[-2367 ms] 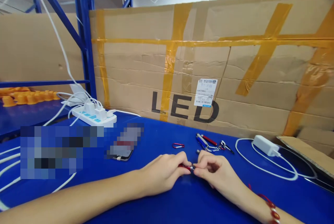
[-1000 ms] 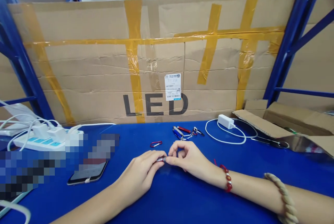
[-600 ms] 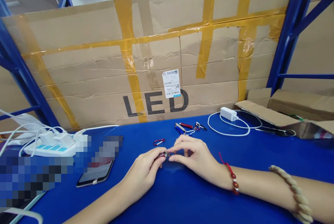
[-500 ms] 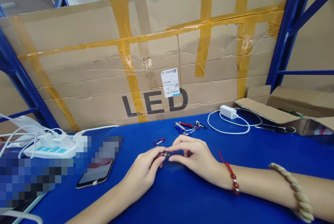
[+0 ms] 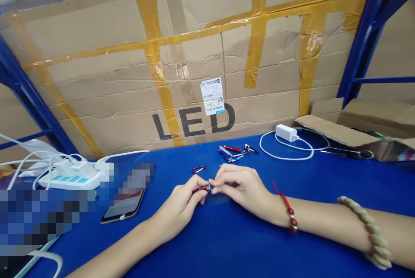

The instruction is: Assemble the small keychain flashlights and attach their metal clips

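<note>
My left hand (image 5: pixel 183 203) and my right hand (image 5: pixel 241 189) meet at the middle of the blue table (image 5: pixel 227 243). Both pinch a small red keychain flashlight (image 5: pixel 205 188) between fingertips, the left on its red body, the right at its silver end. A red carabiner clip (image 5: pixel 198 169) lies just behind the hands. Further back lies a small pile of blue and red keychain flashlights with clips (image 5: pixel 234 152).
A phone (image 5: pixel 123 209) lies left of my hands, with a white power strip (image 5: pixel 73 175) and cables beyond it. A white charger (image 5: pixel 284 132) with a looped cable sits at back right beside an open cardboard box (image 5: pixel 363 133). A taped cardboard sheet marked LED (image 5: pixel 194 75) stands behind.
The camera has swung right and then tilted down a little. My hands stay together on the small flashlight, with the fingers shifting slightly around it.
</note>
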{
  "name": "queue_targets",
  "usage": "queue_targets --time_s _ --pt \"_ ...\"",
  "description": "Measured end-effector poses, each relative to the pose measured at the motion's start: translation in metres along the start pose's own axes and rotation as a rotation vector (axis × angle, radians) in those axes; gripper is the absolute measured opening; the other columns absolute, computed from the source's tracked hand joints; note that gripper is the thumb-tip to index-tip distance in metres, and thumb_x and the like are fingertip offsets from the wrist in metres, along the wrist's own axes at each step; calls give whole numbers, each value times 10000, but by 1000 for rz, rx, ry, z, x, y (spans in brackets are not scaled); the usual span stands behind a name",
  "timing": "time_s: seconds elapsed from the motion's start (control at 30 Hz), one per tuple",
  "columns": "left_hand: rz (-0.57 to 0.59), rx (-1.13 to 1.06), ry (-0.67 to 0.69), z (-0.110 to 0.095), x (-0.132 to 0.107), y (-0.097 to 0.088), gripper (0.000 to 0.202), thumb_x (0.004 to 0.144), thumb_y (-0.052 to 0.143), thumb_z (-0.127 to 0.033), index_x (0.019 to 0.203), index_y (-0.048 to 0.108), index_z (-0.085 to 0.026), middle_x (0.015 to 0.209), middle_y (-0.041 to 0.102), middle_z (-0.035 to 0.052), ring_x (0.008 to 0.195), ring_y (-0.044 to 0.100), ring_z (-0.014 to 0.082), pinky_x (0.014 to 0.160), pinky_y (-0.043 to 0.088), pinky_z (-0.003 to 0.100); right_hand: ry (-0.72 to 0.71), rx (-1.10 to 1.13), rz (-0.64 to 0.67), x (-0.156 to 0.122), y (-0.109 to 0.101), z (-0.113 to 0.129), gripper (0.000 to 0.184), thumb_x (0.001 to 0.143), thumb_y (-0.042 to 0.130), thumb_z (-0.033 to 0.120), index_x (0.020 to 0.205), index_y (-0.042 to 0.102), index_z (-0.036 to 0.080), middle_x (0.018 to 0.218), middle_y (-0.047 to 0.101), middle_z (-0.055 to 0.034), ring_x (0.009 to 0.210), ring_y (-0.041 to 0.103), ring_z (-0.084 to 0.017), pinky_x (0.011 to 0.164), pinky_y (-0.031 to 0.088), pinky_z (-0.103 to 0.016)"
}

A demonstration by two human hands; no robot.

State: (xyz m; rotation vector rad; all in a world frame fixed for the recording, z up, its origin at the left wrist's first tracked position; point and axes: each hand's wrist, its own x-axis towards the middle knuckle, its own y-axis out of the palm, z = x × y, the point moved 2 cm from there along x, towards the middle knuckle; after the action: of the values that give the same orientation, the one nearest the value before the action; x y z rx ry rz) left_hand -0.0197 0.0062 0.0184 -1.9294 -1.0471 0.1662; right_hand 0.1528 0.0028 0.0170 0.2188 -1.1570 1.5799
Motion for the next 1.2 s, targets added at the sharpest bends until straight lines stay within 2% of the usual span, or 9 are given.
queue_targets --time_s 0.17,0.37,0.5,0.6,0.7,0.8,0.9,1.03,1.2 --pt "12 -11 -23 2 -3 1 117 900 341 -230 802 396 -198 693 555 -28 628 506 104 608 369 197 8 52 32 1 2 -3 123 779 616 216 683 687 183 728 634 -11 624 558 -100 566 409 -200" --pt "34 14 34 0 -6 2 90 908 358 -228 839 413 -210 742 570 -26 642 527 104 597 378 193 -55 92 36 -1 3 -2 145 778 611 193 656 687 171 684 624 -13 636 568 -98 565 400 -189" --pt "21 -4 73 -1 -7 3 76 902 378 -193 838 416 -207 821 592 -9 758 577 110 659 409 186 -43 71 28 -3 2 0 143 748 638 197 612 668 167 633 609 0 571 530 -84 518 364 -181" --pt "-1 -1 99 0 -7 4 72 893 400 -183 833 434 -202 838 602 -2 802 593 115 694 427 186 37 70 63 -2 3 -1 146 730 655 232 600 653 165 625 601 4 563 504 -84 508 344 -184" --pt "-24 29 119 1 -6 4 62 884 424 -183 841 467 -194 852 613 6 787 598 115 692 439 185 191 125 137 1 5 -4 156 701 671 251 580 635 159 603 578 17 547 474 -79 492 333 -181" --pt "-38 73 129 0 -6 3 74 881 437 -189 903 508 -192 869 623 12 781 599 116 699 451 188 356 247 222 3 9 -8 172 685 666 285 585 626 151 533 527 37 471 411 -60 436 302 -173" --pt "-40 114 148 -3 -5 1 160 883 432 -190 1013 524 -201 924 631 21 829 597 127 745 458 203 460 331 271 4 12 -11 197 666 663 302 569 604 141 464 471 51 416 362 -48 392 267 -169" --pt "-54 184 176 -3 -4 1 266 887 426 -193 1135 509 -236 1027 627 22 895 580 140 801 451 228 543 357 288 4 12 -11 223 676 638 317 558 576 137 418 435 58 372 347 -45 364 235 -173" --pt "-82 214 179 0 -3 1 265 885 442 -209 1130 543 -217 995 653 23 838 576 137 782 455 236 549 350 307 5 11 -9 250 699 621 349 573 565 141 381 400 74 336 339 -42 358 228 -170"
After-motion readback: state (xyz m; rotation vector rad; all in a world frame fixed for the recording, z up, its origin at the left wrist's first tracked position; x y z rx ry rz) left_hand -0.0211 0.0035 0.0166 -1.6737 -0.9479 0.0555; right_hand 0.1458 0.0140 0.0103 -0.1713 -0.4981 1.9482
